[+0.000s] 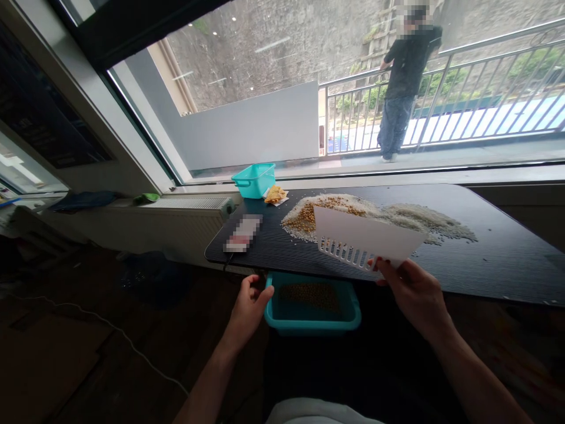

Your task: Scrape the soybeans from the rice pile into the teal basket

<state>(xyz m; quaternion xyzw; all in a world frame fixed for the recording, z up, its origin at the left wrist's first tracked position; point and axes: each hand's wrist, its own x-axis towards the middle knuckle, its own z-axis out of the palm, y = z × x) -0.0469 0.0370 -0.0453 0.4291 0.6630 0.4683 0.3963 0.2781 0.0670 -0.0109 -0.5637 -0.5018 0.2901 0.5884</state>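
Note:
My right hand (415, 294) pinches the lower right corner of a white slotted panel (366, 235), which is tilted over the table's front edge with its row of slots along the bottom. Behind the panel, a mixed pile of yellow kernels and white grains (326, 211) spreads on the dark table. A paler heap of white grains (415, 218) adjoins it on the right. Below the table edge, a teal basin (313, 325) holds yellowish kernels (311, 294). At its left rim is my left hand (251, 303), thumb apart from loosely bent fingers, with nothing visible in it; contact with the rim is unclear.
A teal basket (256, 181) stands at the table's back left, beside a yellow item on white paper (276, 195). A blurred-out device with a cable (242, 234) lies near the left edge. Beyond the window, a person (406, 76) stands at a railing.

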